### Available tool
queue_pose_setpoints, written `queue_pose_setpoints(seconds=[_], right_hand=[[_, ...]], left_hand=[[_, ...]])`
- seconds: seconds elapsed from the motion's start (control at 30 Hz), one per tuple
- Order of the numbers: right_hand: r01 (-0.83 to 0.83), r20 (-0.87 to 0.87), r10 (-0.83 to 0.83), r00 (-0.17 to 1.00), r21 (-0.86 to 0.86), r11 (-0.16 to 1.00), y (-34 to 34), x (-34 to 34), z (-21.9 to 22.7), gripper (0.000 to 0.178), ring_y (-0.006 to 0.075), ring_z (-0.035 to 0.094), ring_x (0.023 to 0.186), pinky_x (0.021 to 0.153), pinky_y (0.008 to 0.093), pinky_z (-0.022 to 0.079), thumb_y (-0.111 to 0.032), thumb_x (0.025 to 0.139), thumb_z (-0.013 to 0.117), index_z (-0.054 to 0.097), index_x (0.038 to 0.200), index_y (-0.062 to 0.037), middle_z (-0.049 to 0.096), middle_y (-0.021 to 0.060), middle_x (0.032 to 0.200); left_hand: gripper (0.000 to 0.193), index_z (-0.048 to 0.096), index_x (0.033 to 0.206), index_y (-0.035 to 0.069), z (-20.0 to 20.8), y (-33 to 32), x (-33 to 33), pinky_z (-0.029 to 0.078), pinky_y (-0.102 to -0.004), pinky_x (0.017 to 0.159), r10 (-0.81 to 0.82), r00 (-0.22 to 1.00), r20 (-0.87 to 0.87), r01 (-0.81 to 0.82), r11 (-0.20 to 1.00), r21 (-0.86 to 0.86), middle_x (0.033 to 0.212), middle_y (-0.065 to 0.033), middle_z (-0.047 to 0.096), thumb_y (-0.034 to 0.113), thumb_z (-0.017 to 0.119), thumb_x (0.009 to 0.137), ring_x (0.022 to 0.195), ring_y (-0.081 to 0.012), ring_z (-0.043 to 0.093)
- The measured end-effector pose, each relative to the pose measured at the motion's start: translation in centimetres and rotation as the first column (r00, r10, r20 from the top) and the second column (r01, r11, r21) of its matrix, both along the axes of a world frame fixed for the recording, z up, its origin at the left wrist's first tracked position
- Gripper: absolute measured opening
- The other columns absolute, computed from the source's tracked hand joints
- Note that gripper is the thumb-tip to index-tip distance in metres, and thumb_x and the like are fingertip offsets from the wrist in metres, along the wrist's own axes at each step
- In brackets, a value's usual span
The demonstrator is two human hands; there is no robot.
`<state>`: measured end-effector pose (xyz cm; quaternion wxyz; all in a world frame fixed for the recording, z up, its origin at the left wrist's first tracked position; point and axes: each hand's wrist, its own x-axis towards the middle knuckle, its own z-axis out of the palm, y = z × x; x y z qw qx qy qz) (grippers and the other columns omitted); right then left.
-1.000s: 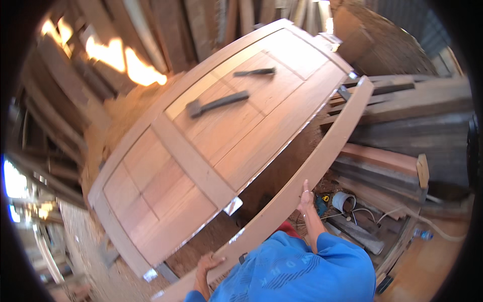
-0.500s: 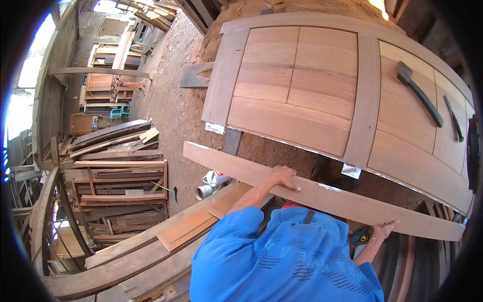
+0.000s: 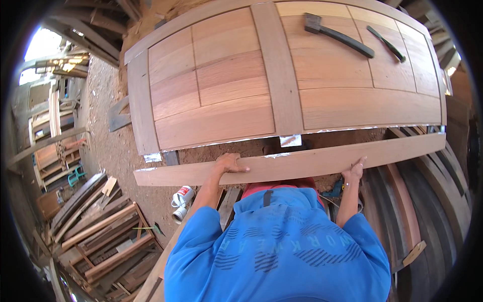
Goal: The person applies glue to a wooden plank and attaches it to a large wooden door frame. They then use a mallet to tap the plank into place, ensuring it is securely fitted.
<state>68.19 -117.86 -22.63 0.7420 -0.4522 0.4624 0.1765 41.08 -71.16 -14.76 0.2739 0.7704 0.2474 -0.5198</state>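
A long planed wooden board (image 3: 302,160) lies lengthwise in front of me, with white, glue-like smears on it. My left hand (image 3: 231,164) is wrapped over it left of the middle; my right hand (image 3: 355,169) grips its near edge on the right. Beyond it is a panelled wooden door (image 3: 211,118), with white smears along its near edge and on its projecting tenons (image 3: 290,140). The board's right end is close against the door; a wider gap shows at the left. A hammer (image 3: 339,36) and a slim dark chisel-like tool (image 3: 386,44) rest on the door.
White containers (image 3: 181,197) stand on the dirt floor to the left, with stacked frames and timber (image 3: 108,241) farther left. Dark planks (image 3: 402,201) lie close on my right. A blue-green power tool (image 3: 336,188) sits by my right forearm.
My view has turned to the right, so the door and board look more level. The board's right end is nearer the door. Both hands keep their hold on the board.
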Motion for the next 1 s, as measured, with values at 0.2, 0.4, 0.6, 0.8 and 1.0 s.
queue_pose_setpoints(seconds=[0.2,0.4,0.6,0.8,1.0], right_hand=[[-0.018,0.053,0.02,0.998,-0.044,0.999,1.8,-0.3,2.6,0.073,0.0343,0.048,0.13,0.108,0.0543,0.042,-0.061,0.101,0.04,0.036,0.15,-0.0082,0.045,0.0129,0.146],[0.006,0.016,-0.004,1.0,-0.1,0.995,2.3,1.3,3.7,0.071,0.0355,0.048,0.129,0.105,0.0577,0.043,-0.057,0.101,0.044,0.035,0.149,-0.0056,0.045,0.0144,0.145],[0.073,0.045,-0.067,0.997,-0.147,0.986,-0.1,2.6,2.0,0.07,0.0351,0.049,0.127,0.106,0.0572,0.043,-0.052,0.101,0.05,0.036,0.148,-0.0024,0.046,0.0155,0.143],[-0.184,-0.11,0.156,0.982,-0.333,0.925,-1.9,2.7,1.1,0.062,0.0316,0.053,0.12,0.095,0.0495,0.049,-0.049,0.101,0.051,0.042,0.144,-0.005,0.048,0.0146,0.136],[-0.864,-0.603,0.764,0.231,-0.488,-0.124,-1.5,4.1,10.3,0.046,0.0316,0.068,0.074,0.075,0.0454,0.052,-0.043,0.098,0.056,0.067,0.11,0.0003,0.067,0.0156,0.069]], left_hand=[[0.088,0.066,0.122,0.008,0.7,-0.2,0.4,0.045,-0.0515,0.103,0.022,0.996,0.081,-0.026,0.998,0.058,0.126,-0.0201,0.064,0.075,0.073,0.065,0.124,-0.0373,0.056],[0.09,0.064,0.125,0.008,0.1,-0.6,1.3,0.045,-0.0509,0.103,-0.007,1.0,0.022,0.006,1.0,0.022,0.128,-0.0183,0.063,0.075,0.072,0.066,0.127,-0.0364,0.054],[0.087,0.069,0.116,0.009,-0.3,-2.1,2.5,0.048,-0.0516,0.097,0.031,0.99,0.134,-0.039,0.998,0.056,0.117,-0.02,0.068,0.078,0.072,0.063,0.119,-0.0386,0.059],[0.088,0.069,0.116,0.01,0.0,-2.2,3.3,0.048,-0.0522,0.097,0.023,0.99,0.142,-0.03,0.999,0.043,0.116,-0.0189,0.069,0.079,0.072,0.061,0.117,-0.0376,0.061],[0.093,0.065,0.123,0.008,-0.2,-1.8,3.3,0.046,-0.0517,0.1,0.022,0.997,0.072,-0.022,1.0,-0.007,0.123,-0.0186,0.066,0.077,0.073,0.06,0.121,-0.0368,0.058]])
